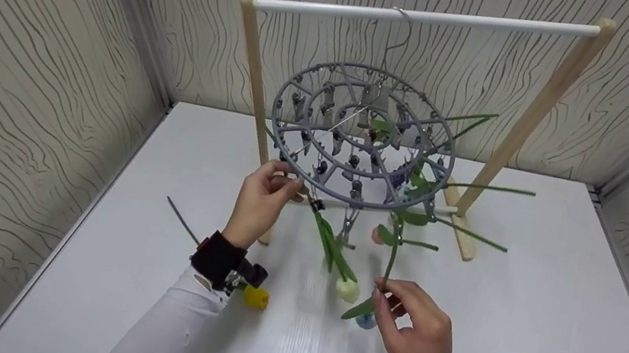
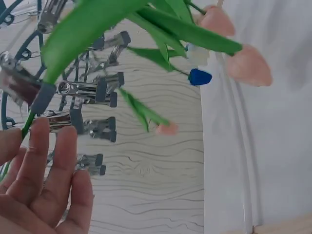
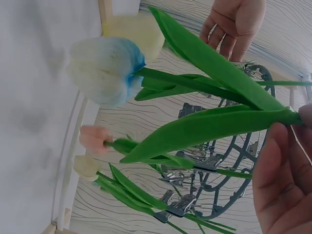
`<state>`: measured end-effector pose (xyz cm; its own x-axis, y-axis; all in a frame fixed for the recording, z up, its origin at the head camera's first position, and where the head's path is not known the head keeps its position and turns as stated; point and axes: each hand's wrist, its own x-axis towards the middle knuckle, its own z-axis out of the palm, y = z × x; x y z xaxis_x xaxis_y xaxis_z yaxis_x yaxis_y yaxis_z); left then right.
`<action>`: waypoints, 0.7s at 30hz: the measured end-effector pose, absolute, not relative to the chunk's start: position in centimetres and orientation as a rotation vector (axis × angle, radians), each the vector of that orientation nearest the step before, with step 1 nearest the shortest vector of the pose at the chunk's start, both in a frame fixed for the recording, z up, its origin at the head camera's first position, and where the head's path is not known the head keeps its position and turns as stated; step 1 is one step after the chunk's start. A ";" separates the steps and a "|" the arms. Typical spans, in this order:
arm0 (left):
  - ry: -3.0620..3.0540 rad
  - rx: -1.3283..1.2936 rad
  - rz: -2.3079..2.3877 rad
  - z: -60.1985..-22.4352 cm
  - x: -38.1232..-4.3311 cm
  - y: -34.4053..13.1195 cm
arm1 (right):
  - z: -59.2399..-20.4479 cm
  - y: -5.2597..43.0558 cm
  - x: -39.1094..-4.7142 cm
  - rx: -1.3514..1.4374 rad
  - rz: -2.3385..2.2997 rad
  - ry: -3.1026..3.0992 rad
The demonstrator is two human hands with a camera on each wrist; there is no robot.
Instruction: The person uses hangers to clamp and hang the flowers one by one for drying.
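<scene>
In the head view my left hand (image 1: 260,200) is at the front left of a round grey clip hanger (image 1: 343,198). Its thumb and forefinger pinch the green stem of a pale tulip (image 1: 347,289), which hangs head down from a clip (image 1: 317,205). My right hand (image 1: 419,334) pinches the stem of a blue-and-white tulip (image 3: 105,70) near its leaves, in front of the hanger. The flower points down and its stem (image 1: 391,258) upward. In the left wrist view a metal clip (image 2: 27,85) sits over the stem, just above my fingers.
The hanger hooks over a white bar (image 1: 343,11) on a wooden stand (image 1: 550,105). Several tulips hang in its right-hand clips, including a pink one (image 3: 95,140). A yellow tulip (image 1: 255,297) lies on the white table (image 1: 93,293) beside my left wrist. Patterned panels (image 1: 26,87) enclose the table.
</scene>
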<state>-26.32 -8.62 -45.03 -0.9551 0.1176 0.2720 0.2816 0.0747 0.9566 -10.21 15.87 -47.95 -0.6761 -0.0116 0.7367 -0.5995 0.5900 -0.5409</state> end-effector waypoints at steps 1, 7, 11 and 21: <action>-2.228 -0.422 -1.997 -45.1 -26.2 -8.4 | -48.1 16.0 -10.2 0.477 1.057 -2.105; -2.385 -0.512 -1.692 -45.3 -24.4 -8.8 | -48.4 17.5 -9.8 0.409 1.053 -2.063; -2.367 -0.465 -1.590 -45.7 -23.8 -11.3 | -48.4 18.1 -9.6 0.356 1.062 -2.060; -2.321 -0.493 -1.777 -45.6 -24.3 -13.0 | -48.4 18.2 -9.3 0.281 1.060 -2.049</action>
